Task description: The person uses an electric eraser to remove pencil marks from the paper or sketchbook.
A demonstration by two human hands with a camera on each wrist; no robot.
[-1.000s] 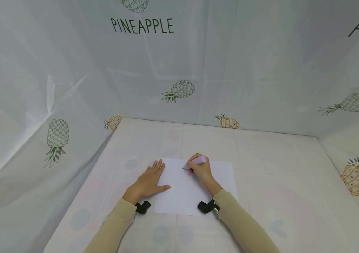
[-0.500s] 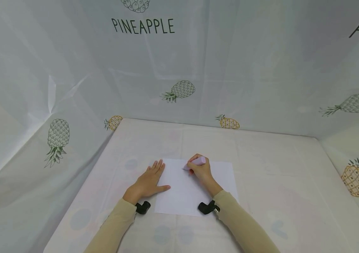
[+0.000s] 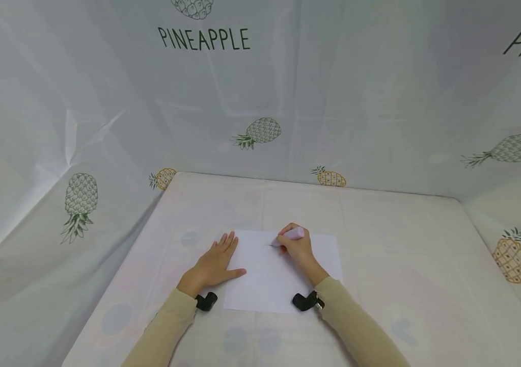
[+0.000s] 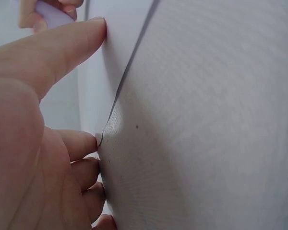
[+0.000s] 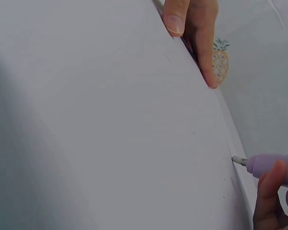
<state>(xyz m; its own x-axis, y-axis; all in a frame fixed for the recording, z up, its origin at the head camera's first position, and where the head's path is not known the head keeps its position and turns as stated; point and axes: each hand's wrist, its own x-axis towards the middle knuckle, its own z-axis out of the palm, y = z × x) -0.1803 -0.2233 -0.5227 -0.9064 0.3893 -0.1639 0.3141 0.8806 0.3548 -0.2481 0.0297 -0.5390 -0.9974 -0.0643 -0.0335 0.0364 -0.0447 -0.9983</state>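
Note:
A white sheet of paper [image 3: 255, 291] lies on the table. My left hand [image 3: 214, 264] rests flat on its left edge, fingers spread, with the thumb on the sheet. In my right hand [image 3: 301, 252] a thick lilac marker [image 3: 294, 233] is pinched between thumb and fingers, slanting down to the left. Its narrow pale tip [image 5: 239, 160] meets the paper in the right wrist view. A short, thin dark line [image 3: 268, 245] shows just left of the tip in the head view. The marker's rear end is partly cut off in the right wrist view.
A pale cloth with faint spots covers the table [image 3: 402, 265]. Behind and at the sides hangs a white sheet [image 3: 370, 102] printed with pineapples. Black wrist cameras sit on both wrists, the right one [image 3: 305, 302] just above the paper's lower part.
My right hand and the marker have shifted slightly to the right, and a short line now shows left of the tip. The left hand stays in place.

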